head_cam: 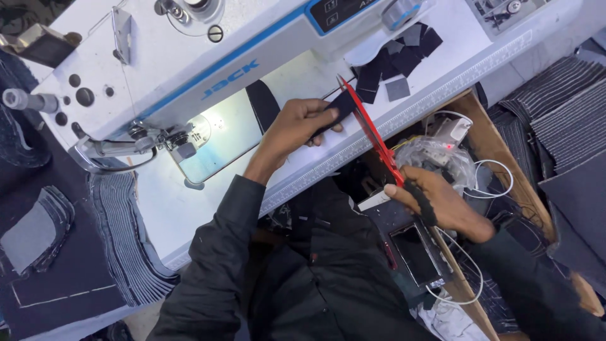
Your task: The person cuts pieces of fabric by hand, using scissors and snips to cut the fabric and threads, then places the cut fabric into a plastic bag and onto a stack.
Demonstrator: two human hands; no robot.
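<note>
Head view: my left hand pinches a dark strip at the worktop edge; my right hand grips red scissors, blades parted on it; cut pieces lie beyond.

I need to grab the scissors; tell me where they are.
In the head view, the red scissors are right of centre, held in the right hand, blades angled up across the table edge to the dark cloth strip in the left hand.

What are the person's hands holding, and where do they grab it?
The left hand pinches a dark fabric strip at its end. The right hand holds red scissors by the handles.
</note>
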